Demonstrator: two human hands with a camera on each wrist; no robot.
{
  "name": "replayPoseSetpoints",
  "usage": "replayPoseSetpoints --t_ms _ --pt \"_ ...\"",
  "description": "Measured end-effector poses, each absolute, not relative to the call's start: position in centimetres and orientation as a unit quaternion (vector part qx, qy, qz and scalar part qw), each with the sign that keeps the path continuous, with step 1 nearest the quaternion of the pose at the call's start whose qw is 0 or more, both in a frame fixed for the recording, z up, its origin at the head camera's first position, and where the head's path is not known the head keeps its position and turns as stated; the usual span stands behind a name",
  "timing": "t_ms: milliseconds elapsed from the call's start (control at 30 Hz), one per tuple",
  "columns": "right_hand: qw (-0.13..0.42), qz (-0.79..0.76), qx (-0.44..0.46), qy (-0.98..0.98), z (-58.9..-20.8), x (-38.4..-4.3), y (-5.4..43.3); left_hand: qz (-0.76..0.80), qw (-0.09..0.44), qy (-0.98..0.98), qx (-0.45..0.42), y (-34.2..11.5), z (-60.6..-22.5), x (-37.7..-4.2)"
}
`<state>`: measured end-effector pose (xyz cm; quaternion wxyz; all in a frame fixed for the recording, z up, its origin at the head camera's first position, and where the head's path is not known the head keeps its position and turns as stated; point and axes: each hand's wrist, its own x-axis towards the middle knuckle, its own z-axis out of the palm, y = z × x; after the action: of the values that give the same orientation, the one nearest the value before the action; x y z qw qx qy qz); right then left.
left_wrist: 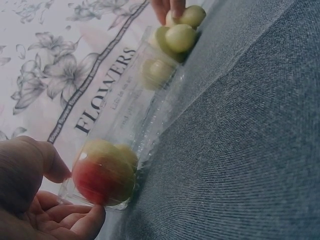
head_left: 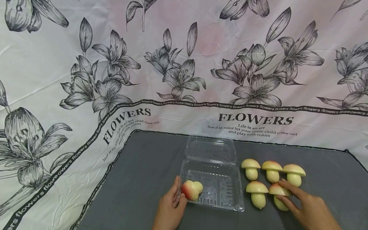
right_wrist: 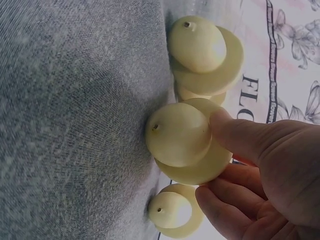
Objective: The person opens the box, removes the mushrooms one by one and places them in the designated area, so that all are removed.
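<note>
A clear plastic clamshell container (head_left: 212, 204) lies on the grey cloth with its lid (head_left: 211, 150) folded back. Inside, at the left, sits one mushroom-shaped piece (head_left: 191, 190) with a red and yellow cap. My left hand (head_left: 170, 206) pinches the container's left wall between thumb and fingers, as the left wrist view also shows. On the right, my right hand (head_left: 309, 206) grips the cap of a pale yellow mushroom-shaped piece (right_wrist: 177, 135) with thumb and fingers. This piece stands at the right end of the front row, and its stem appears to touch the cloth.
Several more mushroom-shaped pieces (head_left: 257, 193) stand in two rows right of the container. The grey cloth (head_left: 138, 179) covers the surface. Behind it rises a white curtain (head_left: 178, 118) printed with flowers and lettering.
</note>
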<state>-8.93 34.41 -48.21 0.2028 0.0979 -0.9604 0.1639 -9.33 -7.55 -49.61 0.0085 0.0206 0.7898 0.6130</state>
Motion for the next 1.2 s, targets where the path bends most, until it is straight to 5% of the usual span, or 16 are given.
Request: replayPoseSetpoints --t_ms 633,1200 --pt "0.179 0.175 0.088 -0.964 -46.8 -8.7 33.8 0.618 0.015 0.785 0.026 -7.7 -49.7 -9.3" --pt "0.243 0.201 0.148 -0.937 -46.0 -8.7 32.9 0.618 -0.002 0.786 0.034 -7.6 -49.5 -9.0"
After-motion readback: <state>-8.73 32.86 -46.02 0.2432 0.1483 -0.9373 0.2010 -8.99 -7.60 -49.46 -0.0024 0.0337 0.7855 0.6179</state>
